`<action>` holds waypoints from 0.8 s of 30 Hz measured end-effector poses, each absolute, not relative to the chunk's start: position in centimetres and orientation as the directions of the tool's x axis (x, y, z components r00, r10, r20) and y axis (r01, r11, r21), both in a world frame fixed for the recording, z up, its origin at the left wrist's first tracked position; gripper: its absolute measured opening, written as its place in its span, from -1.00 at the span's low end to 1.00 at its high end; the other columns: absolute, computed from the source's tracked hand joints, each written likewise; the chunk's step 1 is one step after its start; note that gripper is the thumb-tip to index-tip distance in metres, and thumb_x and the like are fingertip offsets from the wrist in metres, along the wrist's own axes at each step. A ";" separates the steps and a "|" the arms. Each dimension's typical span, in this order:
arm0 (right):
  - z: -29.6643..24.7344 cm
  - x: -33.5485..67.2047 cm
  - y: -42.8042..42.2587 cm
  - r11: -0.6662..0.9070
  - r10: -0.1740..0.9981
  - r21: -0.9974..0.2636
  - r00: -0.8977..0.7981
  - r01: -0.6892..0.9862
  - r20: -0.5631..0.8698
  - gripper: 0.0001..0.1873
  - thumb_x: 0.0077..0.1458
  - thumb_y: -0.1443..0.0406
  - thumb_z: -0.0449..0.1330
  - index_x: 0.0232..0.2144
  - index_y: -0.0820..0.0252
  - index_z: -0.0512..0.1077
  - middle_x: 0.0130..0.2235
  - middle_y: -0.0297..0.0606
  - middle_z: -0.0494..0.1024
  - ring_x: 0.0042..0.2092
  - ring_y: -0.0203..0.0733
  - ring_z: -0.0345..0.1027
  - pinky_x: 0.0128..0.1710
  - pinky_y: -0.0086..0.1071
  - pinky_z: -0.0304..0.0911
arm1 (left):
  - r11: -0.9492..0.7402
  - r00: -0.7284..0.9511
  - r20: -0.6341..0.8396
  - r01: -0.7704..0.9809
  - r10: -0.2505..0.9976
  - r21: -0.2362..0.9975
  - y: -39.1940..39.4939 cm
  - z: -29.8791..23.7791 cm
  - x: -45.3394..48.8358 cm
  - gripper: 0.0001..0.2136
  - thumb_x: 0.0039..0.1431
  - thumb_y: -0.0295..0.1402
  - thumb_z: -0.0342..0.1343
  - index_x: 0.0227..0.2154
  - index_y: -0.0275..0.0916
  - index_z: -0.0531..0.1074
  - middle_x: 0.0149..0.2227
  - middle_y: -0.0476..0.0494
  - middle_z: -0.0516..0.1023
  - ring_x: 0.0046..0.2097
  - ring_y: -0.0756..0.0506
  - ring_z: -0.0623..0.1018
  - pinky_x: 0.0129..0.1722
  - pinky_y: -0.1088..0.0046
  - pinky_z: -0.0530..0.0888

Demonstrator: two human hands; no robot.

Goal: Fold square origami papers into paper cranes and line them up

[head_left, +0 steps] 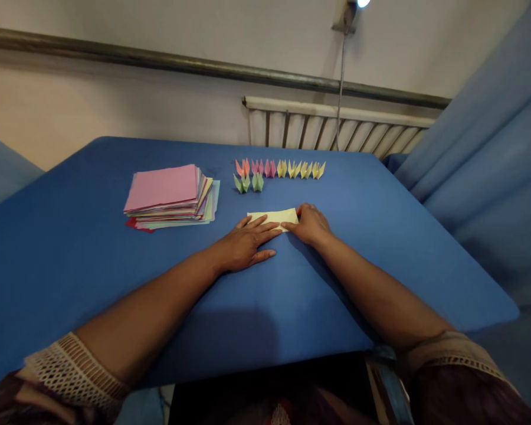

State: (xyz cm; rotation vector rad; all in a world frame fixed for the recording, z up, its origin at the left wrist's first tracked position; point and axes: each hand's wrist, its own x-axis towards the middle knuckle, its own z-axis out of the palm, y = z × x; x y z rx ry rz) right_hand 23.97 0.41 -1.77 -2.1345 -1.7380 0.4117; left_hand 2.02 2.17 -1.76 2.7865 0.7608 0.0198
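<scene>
A pale yellow strip of folded paper (274, 217) lies on the blue-covered table in front of me. My left hand (244, 245) rests flat over its left part and near edge, fingers spread. At the right end, my right hand (313, 225) grips the paper between thumb and fingers. Beyond it stand several small folded paper cranes in a row: an orange-red crane (242, 168), pink ones (269, 169) and yellow ones (294, 170). Two green cranes (257, 182) stand just in front of that row. My fingers hide part of the strip.
A tall stack of coloured paper sheets (161, 190), pink on top, sits to the left on the blue tablecloth (181, 330). Behind the table are a radiator (336, 112), a wall pipe (181, 64) and a hanging cord (341, 71). Blue curtain (491, 136) hangs at the right.
</scene>
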 end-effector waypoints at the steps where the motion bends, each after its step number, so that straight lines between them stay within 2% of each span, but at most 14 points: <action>1: -1.7 23.8 0.3 -0.178 0.980 -0.471 0.197 0.864 -0.009 -0.47 -0.01 0.02 0.32 -0.09 0.20 0.36 -0.10 -0.07 0.54 -0.05 0.02 0.44 -0.08 -0.20 0.29 | -0.828 0.860 -0.052 0.503 0.507 0.247 2.1 -1.7 2.0 -0.43 0.32 0.00 -0.10 0.32 -0.08 0.11 0.38 -0.17 0.11 0.41 -0.32 -0.03 0.31 -0.13 -0.09; 6: -2.3 23.9 0.6 -0.180 0.976 -0.578 0.217 0.796 -0.006 -0.36 0.00 0.19 0.33 0.09 0.24 0.25 -0.17 -0.12 0.58 -0.07 -0.01 0.48 -0.07 -0.19 0.30 | -0.815 0.857 -0.023 0.497 0.515 0.298 2.0 -1.7 2.0 -0.48 0.32 -0.02 -0.08 0.26 -0.11 0.22 0.36 -0.18 0.18 0.40 -0.31 0.02 0.31 -0.13 -0.04; 8: -3.2 24.0 1.1 -0.150 0.974 -0.685 0.226 0.713 0.022 -0.33 -0.04 0.28 0.33 0.12 0.25 0.23 -0.22 -0.18 0.58 -0.13 -0.06 0.49 -0.07 -0.19 0.32 | -0.786 0.838 0.031 0.498 0.545 0.367 2.1 -1.8 2.0 -0.49 0.32 -0.05 -0.06 0.24 -0.13 0.25 0.34 -0.21 0.21 0.39 -0.30 0.08 0.32 -0.09 0.00; 10: -4.1 24.1 1.5 -0.085 0.981 -0.852 0.193 0.517 0.020 -0.39 -0.06 0.33 0.31 0.06 0.22 0.27 -0.28 -0.27 0.58 -0.22 -0.14 0.50 -0.13 -0.21 0.37 | -0.701 0.738 0.151 0.526 0.657 0.481 2.4 -2.1 2.1 -0.45 0.28 -0.09 0.01 0.27 -0.17 0.20 0.34 -0.25 0.20 0.37 -0.28 0.14 0.32 0.00 0.07; 12: -4.7 24.1 1.8 0.001 0.994 -0.967 0.109 0.256 0.030 -0.56 -0.08 0.33 0.29 -0.10 0.18 0.34 -0.30 -0.31 0.58 -0.26 -0.18 0.50 -0.15 -0.22 0.39 | -0.550 0.537 0.246 0.530 0.807 0.646 2.9 -2.4 2.3 -0.33 0.19 -0.12 0.12 0.32 -0.20 0.10 0.35 -0.30 0.17 0.34 -0.28 0.20 0.31 0.06 0.15; 14: -4.8 24.1 1.7 0.092 0.994 -0.992 0.054 0.082 0.097 -0.68 -0.10 0.28 0.30 -0.24 0.15 0.37 -0.29 -0.31 0.59 -0.25 -0.20 0.50 -0.12 -0.22 0.38 | -0.363 0.339 0.228 0.417 0.913 0.833 3.2 -2.6 2.5 -0.19 0.07 -0.16 0.25 0.34 -0.20 0.02 0.34 -0.33 0.18 0.30 -0.30 0.28 0.27 0.08 0.25; 15: -4.7 24.2 1.6 0.141 0.988 -0.989 0.053 0.050 0.143 -0.70 -0.11 0.25 0.30 -0.27 0.14 0.37 -0.28 -0.30 0.59 -0.24 -0.20 0.49 -0.11 -0.23 0.38 | -0.270 0.274 0.185 0.317 0.944 0.909 3.3 -2.6 2.7 -0.14 0.02 -0.18 0.29 0.34 -0.20 0.01 0.32 -0.34 0.20 0.28 -0.30 0.32 0.24 0.10 0.30; 17: -4.2 24.2 1.1 0.231 0.968 -0.970 0.079 0.073 0.237 -0.69 -0.08 0.19 0.30 -0.26 0.13 0.38 -0.27 -0.30 0.59 -0.25 -0.21 0.47 -0.11 -0.24 0.36 | -0.091 0.198 0.075 0.076 0.977 0.993 3.1 -2.2 3.0 -0.12 -0.03 -0.21 0.35 0.31 -0.22 0.04 0.29 -0.36 0.27 0.23 -0.27 0.39 0.19 0.16 0.37; 20: -3.4 24.2 0.2 0.351 0.926 -0.920 0.079 0.176 0.369 -0.72 -0.01 0.17 0.28 -0.23 0.12 0.41 -0.30 -0.32 0.56 -0.30 -0.24 0.42 -0.16 -0.27 0.35 | 0.176 0.219 -0.134 -0.184 0.966 0.967 2.3 -1.1 3.3 -0.30 -0.03 -0.24 0.37 0.17 -0.28 0.25 0.12 -0.35 0.47 0.09 -0.23 0.52 0.11 0.20 0.46; 22: -3.0 24.2 -0.2 0.421 0.891 -0.877 0.075 0.231 0.448 -0.75 0.03 0.19 0.27 -0.23 0.11 0.42 -0.31 -0.33 0.54 -0.31 -0.24 0.39 -0.16 -0.28 0.34 | 0.243 0.264 -0.172 -0.267 0.949 0.932 1.9 -0.4 3.4 -0.44 -0.05 -0.26 0.39 0.02 -0.31 0.38 0.02 -0.33 0.55 0.03 -0.22 0.56 0.07 0.21 0.49; 24: -2.9 24.3 -0.5 0.472 0.854 -0.839 0.098 0.269 0.512 -0.78 0.06 0.19 0.26 -0.22 0.10 0.42 -0.30 -0.33 0.53 -0.28 -0.23 0.39 -0.14 -0.27 0.33 | 0.236 0.266 -0.156 -0.302 0.951 0.924 1.7 0.1 3.2 -0.54 -0.05 -0.26 0.39 -0.08 -0.29 0.45 -0.01 -0.28 0.57 0.03 -0.21 0.55 0.08 0.22 0.48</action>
